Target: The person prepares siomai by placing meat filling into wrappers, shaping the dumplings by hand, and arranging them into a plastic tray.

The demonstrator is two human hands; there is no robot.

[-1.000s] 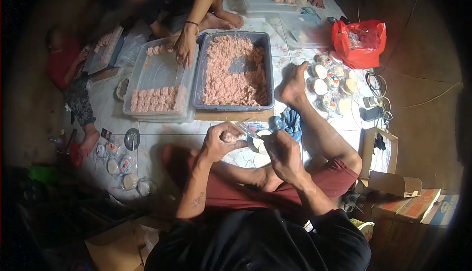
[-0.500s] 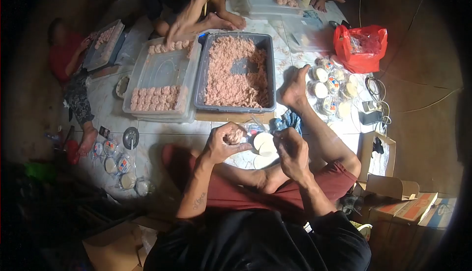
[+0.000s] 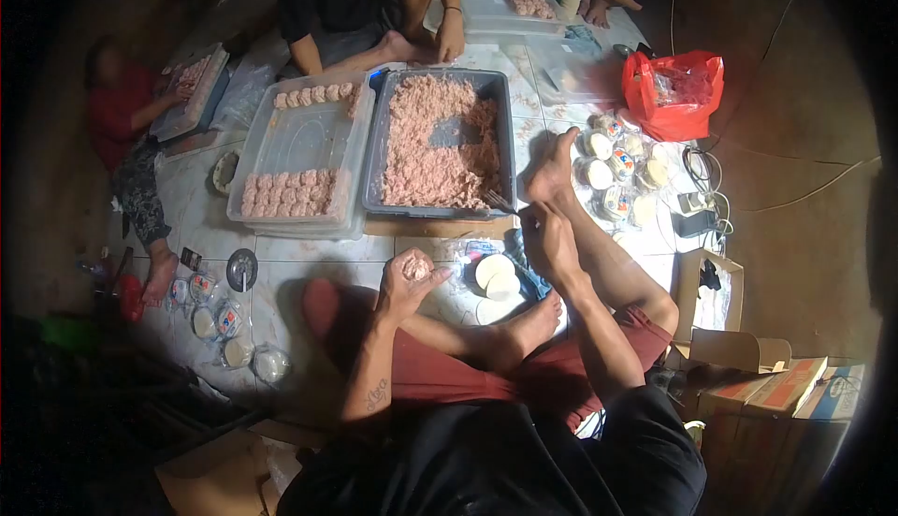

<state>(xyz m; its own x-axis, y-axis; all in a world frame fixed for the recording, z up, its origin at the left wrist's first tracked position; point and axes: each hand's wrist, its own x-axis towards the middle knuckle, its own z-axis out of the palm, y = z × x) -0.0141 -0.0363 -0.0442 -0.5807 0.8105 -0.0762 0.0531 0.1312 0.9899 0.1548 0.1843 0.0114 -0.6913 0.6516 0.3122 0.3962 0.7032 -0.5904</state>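
My left hand [image 3: 404, 287] is curled round a small ball of pink filling [image 3: 416, 267]. A fork [image 3: 501, 202] is gripped in my right hand [image 3: 554, 243], its tines at the near right edge of the grey tub [image 3: 372, 200]. Pink minced filling [image 3: 435, 174] fills much of that tub, with a bare patch showing at its middle right. Between my hands, pale round wrappers [image 3: 497, 277] lie on the floor beside a plastic bag. Left of the tub, a clear tray [image 3: 309, 146] holds rows of shaped pieces [image 3: 288, 193] at its near and far ends.
Wrapped packs of rounds [image 3: 619, 165] and a red bag [image 3: 673, 95] stand to the right, near cables [image 3: 703, 174]. More packs [image 3: 220, 315] lie at left by a small dish [image 3: 242, 268]. Co-workers [image 3: 346, 1] sit beyond and at left. Cardboard boxes [image 3: 776, 394] are at lower right.
My right hand has moved forward, bringing the fork to the tub's near edge. My left hand has lowered slightly, still round the filling. The co-worker's hand has left the clear tray.
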